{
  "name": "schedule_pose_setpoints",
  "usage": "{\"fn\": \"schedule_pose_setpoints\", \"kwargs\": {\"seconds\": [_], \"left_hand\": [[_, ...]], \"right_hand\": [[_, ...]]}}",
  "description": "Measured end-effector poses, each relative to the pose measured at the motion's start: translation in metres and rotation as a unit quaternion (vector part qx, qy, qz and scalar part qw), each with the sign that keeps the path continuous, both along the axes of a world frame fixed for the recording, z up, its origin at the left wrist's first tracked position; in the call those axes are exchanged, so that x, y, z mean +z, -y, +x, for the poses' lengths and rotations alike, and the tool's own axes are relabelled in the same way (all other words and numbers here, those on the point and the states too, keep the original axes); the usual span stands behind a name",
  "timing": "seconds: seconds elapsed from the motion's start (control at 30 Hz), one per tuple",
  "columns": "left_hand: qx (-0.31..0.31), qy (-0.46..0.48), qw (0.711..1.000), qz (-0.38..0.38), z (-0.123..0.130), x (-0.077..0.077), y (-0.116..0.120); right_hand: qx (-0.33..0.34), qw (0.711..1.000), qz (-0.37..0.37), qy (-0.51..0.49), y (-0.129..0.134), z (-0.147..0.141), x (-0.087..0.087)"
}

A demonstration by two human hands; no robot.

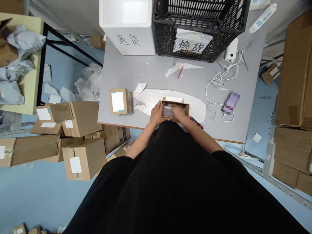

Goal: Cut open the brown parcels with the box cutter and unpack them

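Note:
A small opened cardboard box (186, 110) sits at the table's near edge, close against my black clothing. My left hand (156, 113) is closed on the left side of this box. Into its open top reaches my right hand (178, 112), fingers bent and partly hidden inside. Between the hands a greyish, translucent item (167, 110) shows in the box; its kind cannot be made out. A red and black object (195, 122) lies just right of the box, partly covered by my right forearm. White sheeting (197, 100) spreads under and behind the box.
A closed, labelled carton (118, 101) stands left on the grey table (151, 73). At the back are a white bin (136, 45) and a black crate (165, 42). A cabled phone (231, 102) and a box cutter-like red strip (180, 72) lie about. Cartons (84, 118) are stacked left.

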State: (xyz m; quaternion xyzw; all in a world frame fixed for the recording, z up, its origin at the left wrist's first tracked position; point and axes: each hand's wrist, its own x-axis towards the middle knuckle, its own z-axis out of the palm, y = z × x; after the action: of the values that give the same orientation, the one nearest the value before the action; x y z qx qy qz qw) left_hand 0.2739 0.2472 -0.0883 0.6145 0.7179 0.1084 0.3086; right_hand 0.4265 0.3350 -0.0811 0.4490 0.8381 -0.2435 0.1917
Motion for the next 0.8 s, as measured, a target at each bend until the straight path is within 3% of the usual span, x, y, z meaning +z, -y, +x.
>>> {"fn": "schedule_pose_setpoints", "kwargs": {"seconds": [0.17, 0.27, 0.33, 0.43, 0.53, 0.63, 0.7, 0.8], "left_hand": [[0.009, 0.035, 0.999, 0.035, -0.01, -0.001, -0.003], [-0.004, 0.036, 0.999, 0.037, -0.017, -0.003, -0.002], [-0.007, 0.034, 0.999, 0.025, -0.021, -0.003, -0.001], [-0.004, 0.032, 0.999, 0.003, -0.022, -0.002, -0.001], [-0.049, 0.022, 0.998, -0.02, -0.018, 0.005, -0.003], [-0.105, -0.02, 0.993, -0.051, -0.011, 0.012, -0.006], [-0.123, -0.039, 0.99, -0.059, -0.009, 0.016, -0.006], [-0.103, -0.034, 0.993, -0.044, -0.019, 0.018, -0.001]], "right_hand": [[0.01, 0.999, 0.022, -0.022, 0.019, 0.013, 0.03], [-0.069, 0.991, 0.036, -0.108, 0.026, 0.031, 0.038], [-0.16, 0.968, 0.025, -0.192, 0.026, 0.044, 0.038], [-0.324, 0.881, -0.004, -0.345, 0.022, 0.063, 0.032], [-0.462, 0.731, -0.072, -0.497, 0.018, 0.081, 0.024], [-0.545, 0.593, -0.146, -0.574, 0.017, 0.101, 0.018], [-0.573, 0.54, -0.178, -0.59, 0.018, 0.115, 0.016], [-0.59, 0.503, -0.21, -0.596, 0.021, 0.134, 0.013]]}}
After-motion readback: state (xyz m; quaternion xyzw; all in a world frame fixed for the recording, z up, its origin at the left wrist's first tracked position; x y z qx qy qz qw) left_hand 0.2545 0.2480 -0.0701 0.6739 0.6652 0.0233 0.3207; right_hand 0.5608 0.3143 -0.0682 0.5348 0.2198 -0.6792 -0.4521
